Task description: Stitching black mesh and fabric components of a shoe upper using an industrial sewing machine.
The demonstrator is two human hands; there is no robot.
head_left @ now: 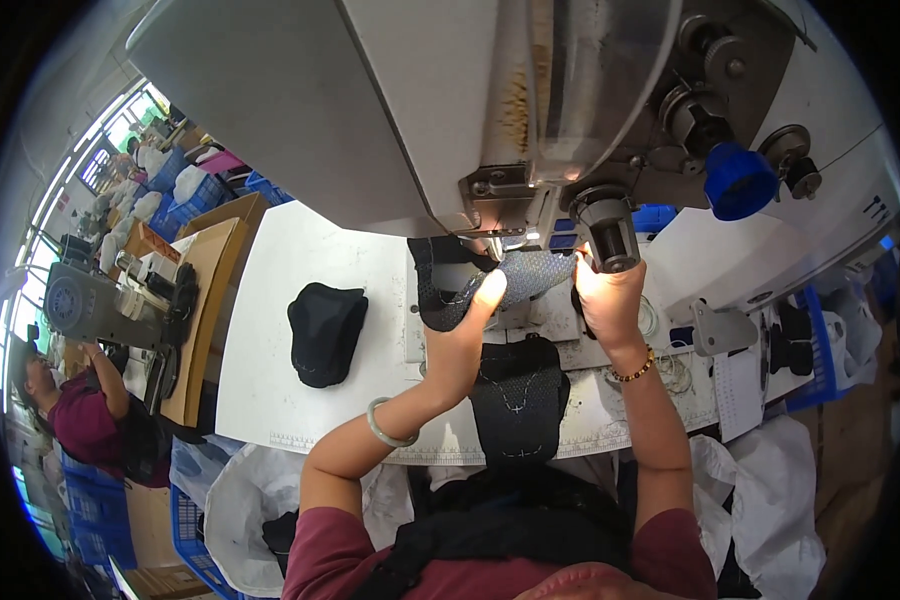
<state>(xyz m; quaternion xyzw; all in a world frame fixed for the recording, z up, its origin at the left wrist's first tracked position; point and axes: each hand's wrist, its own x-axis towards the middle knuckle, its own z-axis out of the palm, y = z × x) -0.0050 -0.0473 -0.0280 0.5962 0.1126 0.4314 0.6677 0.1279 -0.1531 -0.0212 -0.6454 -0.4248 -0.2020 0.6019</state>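
Observation:
A grey mesh fabric piece [536,280] with a black part at its left lies under the head of a sewing machine [415,110]. My left hand [458,345] grips its near side, thumb on top and the other fingers mostly hidden beneath. At the right end of the cloth, my right hand [612,298] is closed on the tapered tip beside a dark metal cylinder of the machine. The needle area is partly hidden behind the machine head. Another dark fabric piece [518,405] with light stitched marks hangs over the table's front edge, between my forearms.
A stack of black fabric pieces [326,335] rests on the white table [260,400] to the left. Loose thread [675,372] lies at right. A white sack [245,510] stands below left, a blue crate [820,350] at far right. A co-worker [95,415] sits at another machine, left.

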